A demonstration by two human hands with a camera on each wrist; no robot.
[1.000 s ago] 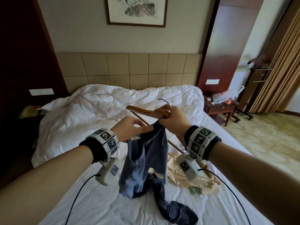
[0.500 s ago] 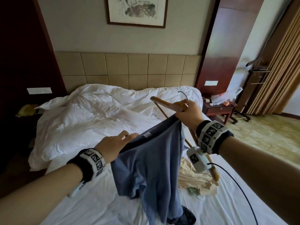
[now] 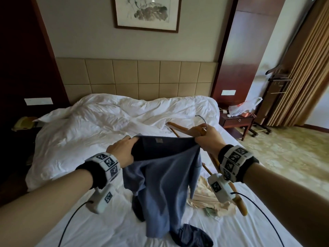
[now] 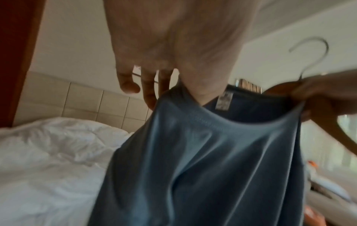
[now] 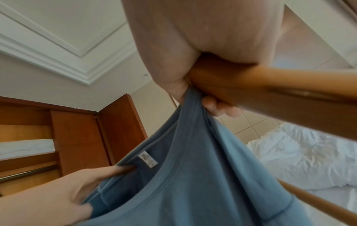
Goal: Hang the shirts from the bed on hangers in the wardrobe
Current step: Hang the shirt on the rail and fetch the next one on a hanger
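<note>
White bedding fills the middle of the room, a rumpled duvet [image 3: 99,122] piled toward the padded headboard [image 3: 135,77], a framed picture [image 3: 147,13] on the wall above it and tan curtains [image 3: 302,65] down the right side. And over the bed [image 3: 240,232], the blue shirt [image 3: 165,177] is up in the air, stretched wide at the neck between both hands! The left hand [image 3: 122,150] has its grip clamped on one side of the collar, thumb tucked inside the opening and fingers [image 4: 148,90] down the outside. The right hand [image 3: 209,138] is doing double duty: its grip is closed on the opposite side of the collar and on the wooden hanger [image 3: 188,130] at once, the fabric pinched against the wood. The hanger's metal hook [image 3: 202,118] pokes up past the knuckles, and one wooden arm runs down behind the right wrist toward the mattress. A white label [image 5: 147,159] shows inside the neckline, plain in the right wrist view. The shirt's body hangs straight down, its lower edge close to a dark blue garment [image 3: 192,236] crumpled on the sheet. Just beside that, under the right wrist, lies a cream garment [image 3: 208,198] in a loose heap. Off to the right, a bedside table [image 3: 236,122] carries a plastic bag [image 3: 243,107]. The wooden wardrobe [image 5: 77,137] shows in the right wrist view, well apart from the shirt.
</note>
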